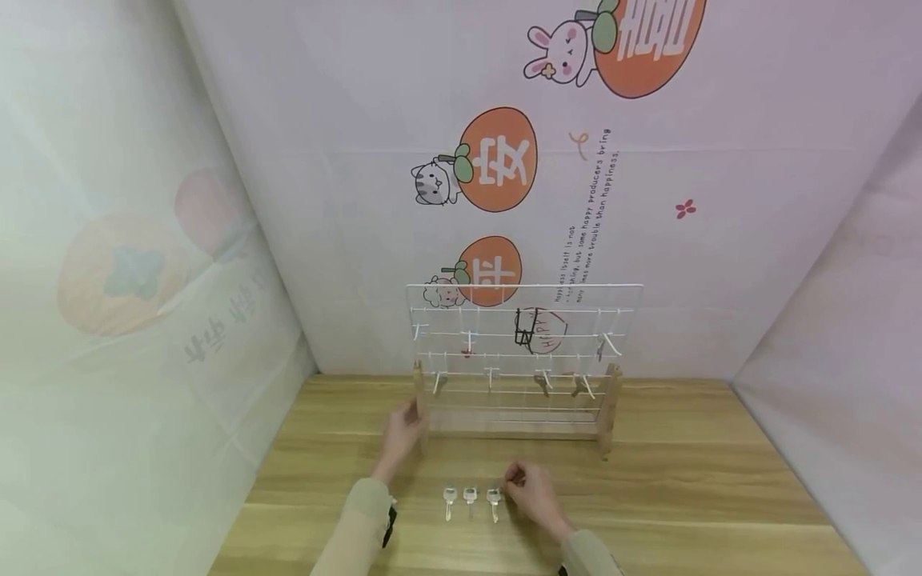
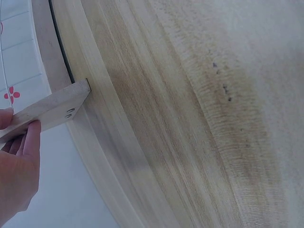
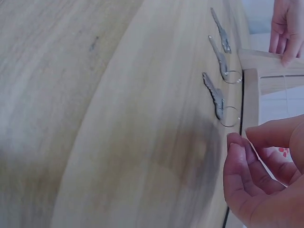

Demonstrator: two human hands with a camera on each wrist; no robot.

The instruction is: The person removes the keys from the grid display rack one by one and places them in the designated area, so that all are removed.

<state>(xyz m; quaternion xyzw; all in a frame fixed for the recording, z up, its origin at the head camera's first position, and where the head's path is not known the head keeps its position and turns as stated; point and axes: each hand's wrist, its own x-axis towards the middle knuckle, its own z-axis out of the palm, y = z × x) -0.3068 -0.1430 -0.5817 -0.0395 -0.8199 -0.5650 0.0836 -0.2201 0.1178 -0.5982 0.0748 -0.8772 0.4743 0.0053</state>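
A white wire grid rack [image 1: 533,286] stands in a wooden base [image 1: 511,426]. My left hand [image 1: 402,436] grips its left wooden end post [image 2: 57,105], with the thumb on one side and fingers on the other. Three silver keys lie in a row on the table: a left key [image 1: 450,504], a middle key [image 1: 471,500] and a right key [image 1: 494,504]. Just right of that last key is my right hand [image 1: 531,488], its fingers loosely bent. In the right wrist view nothing shows between thumb and fingertips, beside a key's thin ring [image 3: 231,117].
Several white hooks stick out from the grid, among them a right hook [image 1: 611,344]; some keys, such as an upper right key [image 1: 601,347], hang there. A black wire piece [image 1: 527,326] shows at the grid's middle. Printed cloth walls [image 1: 346,240] surround the wooden table [image 1: 691,480].
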